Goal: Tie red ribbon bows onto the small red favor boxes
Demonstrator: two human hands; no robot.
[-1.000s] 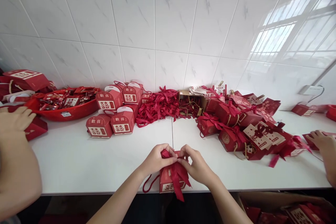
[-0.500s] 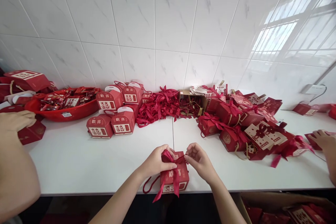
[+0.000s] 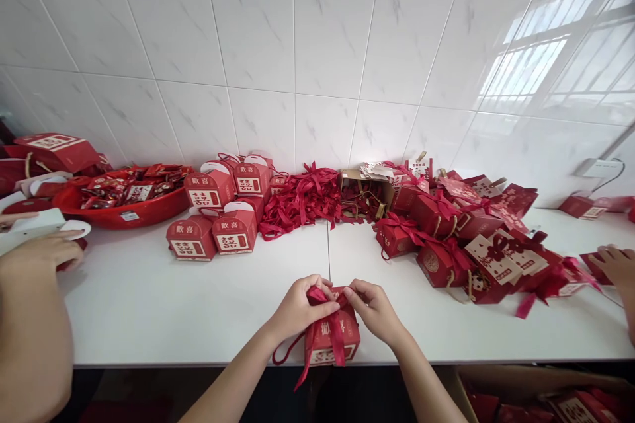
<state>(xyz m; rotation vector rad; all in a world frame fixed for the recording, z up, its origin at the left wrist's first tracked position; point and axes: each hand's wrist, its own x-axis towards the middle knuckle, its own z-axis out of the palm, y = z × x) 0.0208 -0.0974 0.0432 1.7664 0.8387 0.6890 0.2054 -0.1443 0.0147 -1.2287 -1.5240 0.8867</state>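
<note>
A small red gift box [image 3: 325,347] with printed characters stands near the table's front edge, a cord handle looping out at its left. Over its top lies a dark red ribbon [image 3: 338,337], its tails hanging down the front. My left hand [image 3: 303,304] pinches the ribbon's loop at the box's upper left, thumb across the top. From the right, my right hand [image 3: 372,307] has its thumb and fingertips closed on the ribbon near the knot. Both hands rest close together over the box, and the fingers partly hide the knot.
Several red boxes [image 3: 235,234] stand left of a heap of ribbons [image 3: 302,201]. A red basin [image 3: 126,217] holds wrapped sweets. Ribboned boxes [image 3: 441,258] pile up at right. Other people's hands are at the far left [image 3: 44,254] and far right [image 3: 618,268]. A carton [image 3: 466,390] sits below the edge.
My right hand has moved left, closer to my left hand and the knot. At the far left, another person's hand now handles a box with its pale inside showing.
</note>
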